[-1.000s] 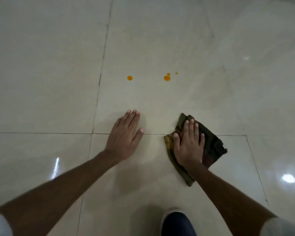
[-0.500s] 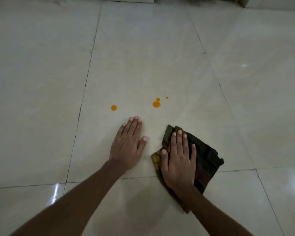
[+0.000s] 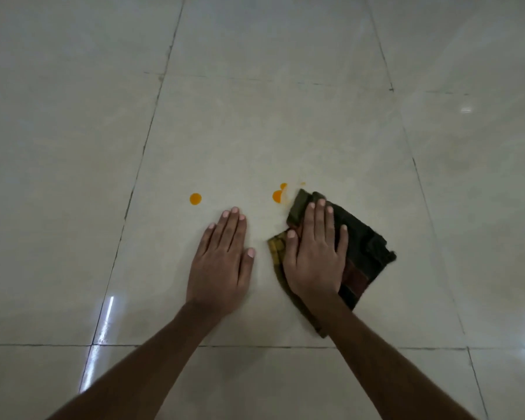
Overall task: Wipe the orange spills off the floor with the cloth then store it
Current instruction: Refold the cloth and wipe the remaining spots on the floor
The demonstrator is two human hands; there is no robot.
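A dark folded cloth (image 3: 364,247) with brown and yellow stripes lies on the pale tiled floor (image 3: 255,131). My right hand (image 3: 314,253) presses flat on it, fingers together. The cloth's far corner touches a smeared orange spill (image 3: 278,196), with a smaller drop (image 3: 283,185) just beyond and a faint smear (image 3: 302,184) to the right. A separate round orange drop (image 3: 195,198) sits to the left, just ahead of my left hand (image 3: 222,259). That hand rests flat on the bare tile, holding nothing.
Glossy cream tiles with dark grout lines (image 3: 152,122) stretch all around. Light reflections show at the left (image 3: 105,322) and far right (image 3: 465,110).
My right hand has slid the cloth forward until its corner reaches the orange spills, smearing them. My left hand has also moved closer to the left drop.
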